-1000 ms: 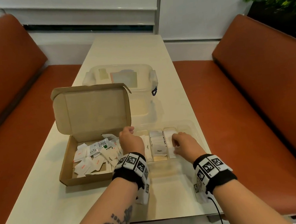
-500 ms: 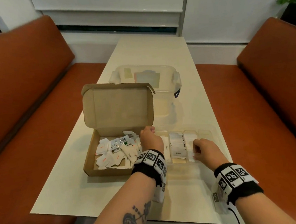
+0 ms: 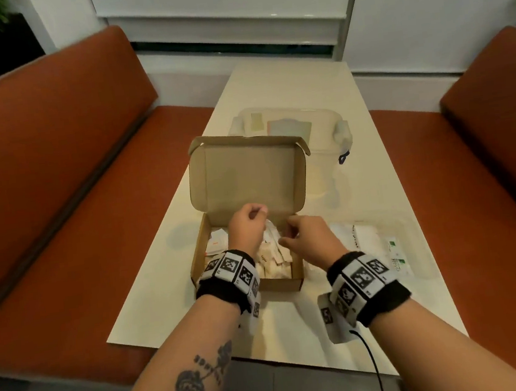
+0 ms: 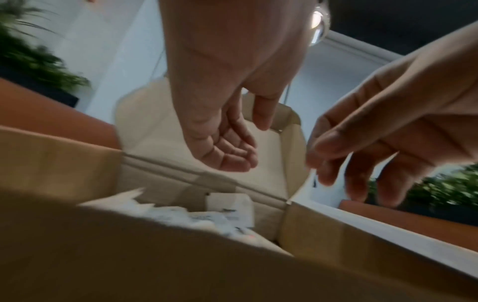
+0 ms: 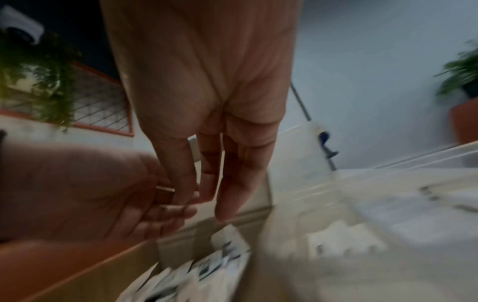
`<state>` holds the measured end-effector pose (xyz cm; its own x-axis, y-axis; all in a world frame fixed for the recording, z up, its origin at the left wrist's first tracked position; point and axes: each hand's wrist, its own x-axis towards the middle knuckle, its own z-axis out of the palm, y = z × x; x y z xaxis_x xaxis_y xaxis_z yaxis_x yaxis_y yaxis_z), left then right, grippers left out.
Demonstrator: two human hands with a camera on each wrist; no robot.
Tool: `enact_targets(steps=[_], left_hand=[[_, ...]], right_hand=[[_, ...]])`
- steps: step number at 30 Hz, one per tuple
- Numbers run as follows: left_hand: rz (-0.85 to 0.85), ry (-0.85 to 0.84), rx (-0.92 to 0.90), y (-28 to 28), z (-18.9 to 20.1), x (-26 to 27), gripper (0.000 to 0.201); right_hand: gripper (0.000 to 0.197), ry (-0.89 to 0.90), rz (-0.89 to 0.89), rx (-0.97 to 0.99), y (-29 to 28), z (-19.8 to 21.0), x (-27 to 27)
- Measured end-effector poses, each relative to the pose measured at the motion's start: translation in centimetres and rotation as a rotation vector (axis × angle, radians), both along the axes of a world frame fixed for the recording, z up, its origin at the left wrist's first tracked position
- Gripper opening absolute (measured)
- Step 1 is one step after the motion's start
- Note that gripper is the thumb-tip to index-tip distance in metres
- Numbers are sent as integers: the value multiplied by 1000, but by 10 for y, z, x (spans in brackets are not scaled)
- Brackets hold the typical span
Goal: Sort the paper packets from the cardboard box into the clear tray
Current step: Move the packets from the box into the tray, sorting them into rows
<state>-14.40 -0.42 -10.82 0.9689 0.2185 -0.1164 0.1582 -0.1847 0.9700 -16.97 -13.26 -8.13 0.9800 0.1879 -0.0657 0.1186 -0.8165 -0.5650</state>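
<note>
Over the cardboard box (image 3: 250, 287) both my hands hover empty: left hand (image 3: 247, 228) loosely curled, right hand (image 3: 309, 237) with fingers slack. Paper packets (image 3: 272, 257) lie heaped below; sorted ones sit in the clear tray (image 3: 416, 261) just right. Picking comes next: pinch one packet cleanly.

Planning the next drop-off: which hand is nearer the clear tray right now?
Right. The right hand hangs over the cardboard box's right edge, beside the clear tray. The left hand is farther left, over the box's middle.
</note>
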Motion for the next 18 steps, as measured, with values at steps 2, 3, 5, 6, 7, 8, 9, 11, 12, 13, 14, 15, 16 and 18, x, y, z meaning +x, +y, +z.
enact_targets(steps=[2, 3, 5, 6, 7, 8, 9, 11, 12, 13, 14, 15, 16, 18], left_hand=[[36, 6, -16, 18, -3, 2, 9], [54, 8, -29, 25, -4, 4, 12], [71, 14, -55, 39, -7, 7, 16], [67, 17, -61, 44, -8, 8, 17], [65, 16, -65, 48, -10, 8, 18], [66, 14, -71, 52, -12, 9, 18], [69, 14, -77, 55, -14, 9, 17], [64, 19, -81, 58, -18, 8, 15], [58, 20, -86, 60, -19, 8, 14], [52, 21, -94, 61, -21, 8, 14], [48, 23, -99, 62, -23, 8, 13], [43, 28, -103, 63, -24, 9, 12], [38, 31, -107, 64, -26, 9, 11], [28, 29, -118, 64, -28, 10, 9]], right_hand=[[11, 50, 35, -75, 23, -7, 5], [19, 70, 57, -126, 32, -12, 7], [33, 87, 86, -235, 47, -21, 10], [40, 92, 89, -284, 53, -25, 10], [46, 99, 82, -325, 58, -30, 11], [51, 108, 68, -364, 63, -35, 12], [54, 115, 51, -412, 67, -38, 12], [60, 134, 15, -515, 74, -43, 13], [67, 156, 2, -552, 77, -45, 13], [72, 186, -18, -567, 79, -46, 14], [76, 216, -48, -556, 81, -47, 15], [78, 245, -86, -527, 82, -49, 17], [78, 265, -128, -495, 83, -49, 18], [72, 255, -186, -457, 85, -49, 20]])
